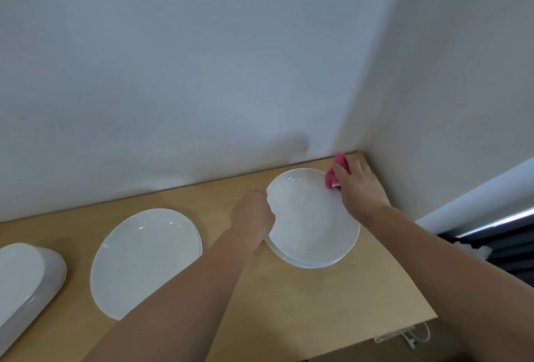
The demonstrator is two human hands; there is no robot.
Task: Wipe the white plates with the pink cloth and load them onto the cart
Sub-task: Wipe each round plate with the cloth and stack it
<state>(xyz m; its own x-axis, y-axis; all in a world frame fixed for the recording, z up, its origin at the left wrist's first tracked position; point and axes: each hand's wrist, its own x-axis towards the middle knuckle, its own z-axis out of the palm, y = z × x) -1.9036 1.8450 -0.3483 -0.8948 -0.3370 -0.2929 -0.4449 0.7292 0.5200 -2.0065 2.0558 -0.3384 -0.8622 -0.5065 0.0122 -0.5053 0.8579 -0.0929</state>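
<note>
A left hand (252,214), fingers curled, is gripping the left rim of a glossy round white plate (312,217) topping a stack (306,264) right of centre on a pale wood table (318,309); the right hand (361,185) is pinching a crumpled pink cloth (331,178) at its upper-right rim.
</note>
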